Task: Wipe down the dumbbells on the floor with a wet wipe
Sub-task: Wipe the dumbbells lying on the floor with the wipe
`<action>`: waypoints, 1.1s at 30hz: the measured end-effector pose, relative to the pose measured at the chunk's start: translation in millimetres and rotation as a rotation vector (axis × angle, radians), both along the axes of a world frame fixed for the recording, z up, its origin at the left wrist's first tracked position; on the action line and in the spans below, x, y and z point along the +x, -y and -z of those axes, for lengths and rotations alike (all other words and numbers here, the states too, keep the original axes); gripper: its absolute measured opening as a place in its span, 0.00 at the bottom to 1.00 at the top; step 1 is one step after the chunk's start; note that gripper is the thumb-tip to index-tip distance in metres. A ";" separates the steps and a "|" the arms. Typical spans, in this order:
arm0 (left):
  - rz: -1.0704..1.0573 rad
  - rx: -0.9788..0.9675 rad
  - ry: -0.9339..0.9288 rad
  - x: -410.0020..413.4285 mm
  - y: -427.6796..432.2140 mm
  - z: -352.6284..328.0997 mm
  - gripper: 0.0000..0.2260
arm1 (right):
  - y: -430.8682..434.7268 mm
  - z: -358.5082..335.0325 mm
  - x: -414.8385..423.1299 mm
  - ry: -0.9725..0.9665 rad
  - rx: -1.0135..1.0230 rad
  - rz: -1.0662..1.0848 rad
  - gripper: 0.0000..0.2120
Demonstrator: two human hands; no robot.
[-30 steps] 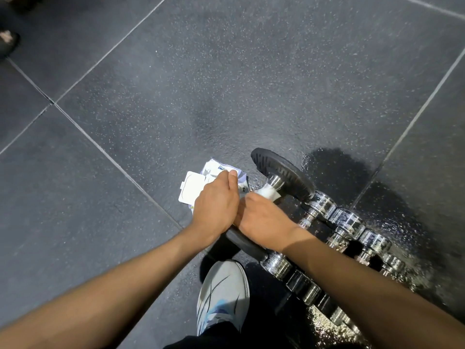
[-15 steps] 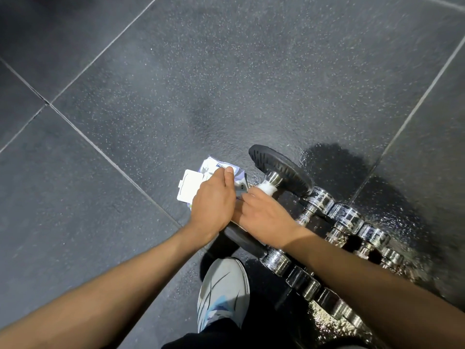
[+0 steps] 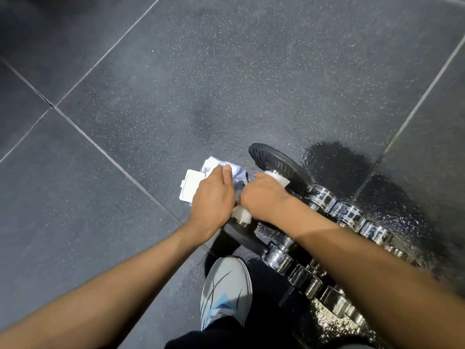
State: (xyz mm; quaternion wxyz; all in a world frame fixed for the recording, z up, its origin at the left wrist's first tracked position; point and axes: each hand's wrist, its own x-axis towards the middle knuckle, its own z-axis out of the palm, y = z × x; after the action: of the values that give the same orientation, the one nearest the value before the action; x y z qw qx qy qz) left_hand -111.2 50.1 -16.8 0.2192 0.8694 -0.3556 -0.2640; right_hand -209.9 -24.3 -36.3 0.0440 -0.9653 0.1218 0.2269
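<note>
Wipe [image 3: 278, 179] now shows at both ends of right hand [image 3: 264, 197], fingers curled round it on dumbbell [image 3: 276, 161]; left hand's [image 3: 212, 200] fingers hidden.

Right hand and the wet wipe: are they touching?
Touching. Head view: the right hand grips the wet wipe, white ends sticking out both sides of the fist.

My right hand [image 3: 264, 197] grips a white wipe [image 3: 278, 178] around the handle of a black dumbbell [image 3: 279, 163]; my curled left hand [image 3: 211, 200] sits beside it, over a wipes pack [image 3: 192, 185].
</note>
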 end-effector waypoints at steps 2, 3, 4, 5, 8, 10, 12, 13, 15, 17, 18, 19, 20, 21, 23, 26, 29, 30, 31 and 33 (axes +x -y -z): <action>0.005 0.002 0.004 0.1 0.2 0.9 0.20 | 7.7 17.3 -21.1 0.338 -0.118 0.049 0.07; 0.013 0.009 0.009 -1.1 -0.1 0.6 0.19 | 7.4 26.9 -32.6 0.498 -0.149 0.091 0.07; 0.024 0.012 0.014 -2.1 -0.5 0.5 0.19 | 2.9 36.3 -42.3 0.579 -0.161 0.139 0.08; 0.029 0.014 0.018 -2.8 -0.9 0.1 0.19 | -5.2 44.0 -49.8 0.608 -0.169 0.194 0.11; 0.029 0.013 0.016 -1.8 -1.0 -0.1 0.19 | -32.9 47.9 -64.8 0.579 -0.053 0.402 0.30; 0.027 0.018 0.012 -1.3 -0.7 -0.7 0.19 | -46.6 40.7 -71.2 0.574 0.097 0.550 0.40; 0.033 0.020 0.008 -2.7 0.0 -1.6 0.19 | -60.3 35.8 -75.1 0.619 0.265 0.706 0.44; 0.038 0.023 0.010 -3.3 -0.5 -1.6 0.18 | -68.3 32.4 -75.5 0.640 0.382 0.815 0.46; 0.041 0.017 0.009 -3.5 -0.9 -0.8 0.18 | -81.3 27.2 -70.9 0.754 0.596 1.088 0.43; 0.039 0.005 0.000 -3.7 -1.6 -1.6 0.18 | -82.8 21.0 -59.4 0.881 0.875 1.427 0.33; 0.041 0.003 -0.001 -4.0 -1.5 -2.2 0.18 | -78.6 16.7 -52.8 0.930 1.065 1.571 0.27; 0.046 0.004 0.001 -4.3 -1.6 -2.7 0.18 | -75.1 12.3 -47.5 0.961 1.240 1.687 0.24; 0.050 0.005 0.003 -4.7 -1.5 -3.2 0.18 | -70.8 10.9 -45.3 0.977 1.359 1.773 0.23; 0.050 0.005 0.002 -4.8 -1.4 -3.5 0.18 | -65.2 10.9 -44.6 0.994 1.443 1.843 0.20; 0.045 0.007 -0.002 -4.5 -1.3 -2.7 0.18 | -52.1 11.2 -47.6 0.988 1.588 1.966 0.12; 0.035 0.017 -0.007 -4.3 -2.0 -2.0 0.18 | -31.4 15.7 -46.8 1.032 1.981 1.875 0.07; 0.044 0.022 -0.004 -5.3 -1.5 -3.3 0.18 | -15.7 17.7 -36.9 1.089 2.104 1.860 0.18; 0.045 0.024 -0.003 -5.6 -1.2 -2.9 0.18 | -13.9 20.1 -34.5 1.093 2.126 1.826 0.24; 0.044 0.029 -0.003 -5.4 -1.2 -2.2 0.18 | -13.5 21.8 -33.2 1.089 2.153 1.785 0.28; 0.035 0.027 -0.007 -4.8 -0.9 -1.6 0.18 | -16.8 19.1 -33.4 1.037 2.132 1.786 0.28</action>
State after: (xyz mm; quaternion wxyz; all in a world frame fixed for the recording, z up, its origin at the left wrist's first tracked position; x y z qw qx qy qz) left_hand -116.0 51.0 -15.2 0.2041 0.8651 -0.3662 -0.2754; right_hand -243.3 -7.4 -55.4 0.8730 -0.0581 0.4115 -0.2555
